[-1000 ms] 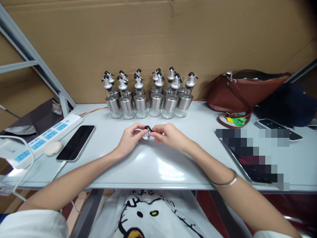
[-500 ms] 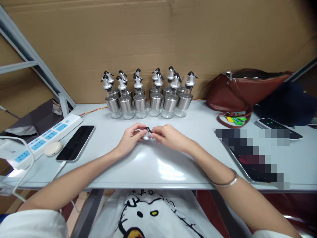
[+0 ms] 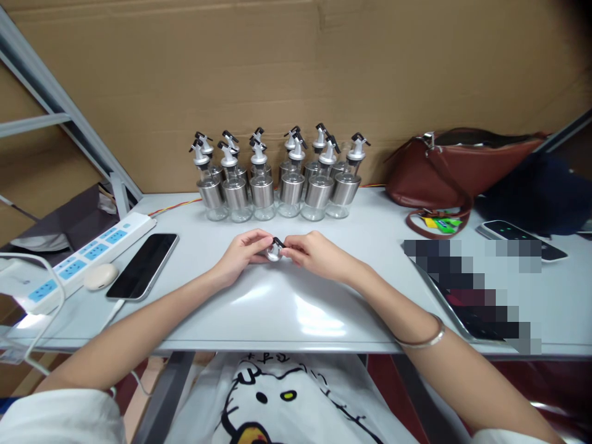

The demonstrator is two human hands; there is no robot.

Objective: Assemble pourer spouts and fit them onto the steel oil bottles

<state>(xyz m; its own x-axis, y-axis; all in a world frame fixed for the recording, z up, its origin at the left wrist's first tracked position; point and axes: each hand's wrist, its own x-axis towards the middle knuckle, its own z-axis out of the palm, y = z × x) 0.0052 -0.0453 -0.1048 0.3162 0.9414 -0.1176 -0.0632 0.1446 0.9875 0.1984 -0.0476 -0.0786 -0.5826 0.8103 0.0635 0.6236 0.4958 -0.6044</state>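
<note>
Between my two hands, low over the desk, is a silver pourer spout (image 3: 274, 251) with a black flip lever. My left hand (image 3: 243, 256) is closed around the spout's left side, its fingertips hiding part of it. With thumb and fingers pinched, my right hand (image 3: 314, 254) grips the black lever at the upper right. Behind both hands stand several oil bottles (image 3: 263, 192) of glass with steel bands, in two rows, each topped by a like spout.
At left lie a power strip (image 3: 92, 256), a round cream-coloured case (image 3: 100, 277) and a black phone (image 3: 143, 265) on a cable. On the right are a brown leather bag (image 3: 453, 172), a blurred-out flat device (image 3: 444, 296) and a black panel with green lights (image 3: 518, 237). Cardboard (image 3: 277, 74) closes off the back.
My left fingers have shifted slightly on the spout, showing more of its silver body. The right hand stays in nearly the same place.
</note>
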